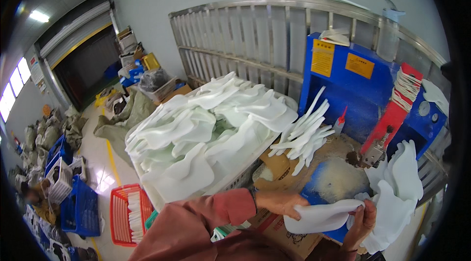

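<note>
A white insole-shaped piece (321, 218), smooth and slightly curved, is held level in front of me. My left hand (283, 204) has its fingers closed on the left end. The right end is pinched between the thumb and fingers of my right hand (362, 223). Just beyond lies a blue work surface (316, 187) coated with pale dust. A blue machine (353, 82) with a red arm (392, 111) stands behind it, white cord wound round the arm. More white pieces (400, 192) hang in a stack right of my right hand.
A large white bin (245, 175) heaped with similar white pieces (216, 128) stands at centre. Narrow white pieces (306, 133) lie beside a small red-tipped bottle (339, 123). A metal railing (235, 55) runs behind. A red basket (117, 217) and blue crates (81, 209) stand lower left, near another person (41, 204).
</note>
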Action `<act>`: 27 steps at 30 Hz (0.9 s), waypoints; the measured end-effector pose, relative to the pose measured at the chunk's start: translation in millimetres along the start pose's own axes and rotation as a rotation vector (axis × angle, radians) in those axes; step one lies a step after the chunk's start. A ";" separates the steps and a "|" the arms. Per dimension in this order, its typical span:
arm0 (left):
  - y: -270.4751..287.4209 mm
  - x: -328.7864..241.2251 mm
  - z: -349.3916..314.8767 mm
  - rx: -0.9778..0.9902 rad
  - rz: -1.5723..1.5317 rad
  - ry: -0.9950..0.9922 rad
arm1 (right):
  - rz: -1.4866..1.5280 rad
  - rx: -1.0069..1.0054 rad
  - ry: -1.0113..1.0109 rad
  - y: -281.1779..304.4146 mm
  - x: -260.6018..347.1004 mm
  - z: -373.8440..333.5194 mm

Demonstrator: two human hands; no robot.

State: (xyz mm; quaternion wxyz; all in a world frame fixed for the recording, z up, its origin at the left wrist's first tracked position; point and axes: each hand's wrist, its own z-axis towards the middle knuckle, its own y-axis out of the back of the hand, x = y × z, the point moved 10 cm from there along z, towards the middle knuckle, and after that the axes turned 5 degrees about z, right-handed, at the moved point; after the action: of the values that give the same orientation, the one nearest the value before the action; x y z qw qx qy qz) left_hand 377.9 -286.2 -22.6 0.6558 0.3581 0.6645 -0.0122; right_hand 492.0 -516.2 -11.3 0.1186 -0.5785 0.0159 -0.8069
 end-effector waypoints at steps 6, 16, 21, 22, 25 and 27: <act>32.1 -10.8 -41.1 -0.142 0.310 0.120 | 0.082 0.242 -0.076 -33.4 5.3 -0.6; 158.0 -59.8 -242.5 -0.937 0.444 0.374 | 0.354 0.459 -0.228 -84.6 -19.3 -33.4; 256.9 -60.2 -293.0 -1.252 0.166 0.183 | 0.295 0.477 -0.411 -81.0 -43.6 -55.9; 274.1 -57.4 -291.4 -1.278 0.139 0.135 | 0.299 0.481 -0.445 -79.7 -48.1 -59.4; 314.6 -29.4 -262.1 -1.255 0.049 0.115 | 0.227 0.461 -0.507 -65.0 -60.0 -67.1; 343.6 -0.8 -237.2 -1.253 0.046 0.185 | 0.199 0.443 -0.526 -54.0 -65.8 -71.0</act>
State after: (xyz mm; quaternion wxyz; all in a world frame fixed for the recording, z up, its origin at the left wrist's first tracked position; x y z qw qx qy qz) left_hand 342.1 84.2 167.0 0.6808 -0.0799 0.5916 0.4244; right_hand 436.1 -457.8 -87.2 0.3194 -0.7222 -0.1344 -0.5987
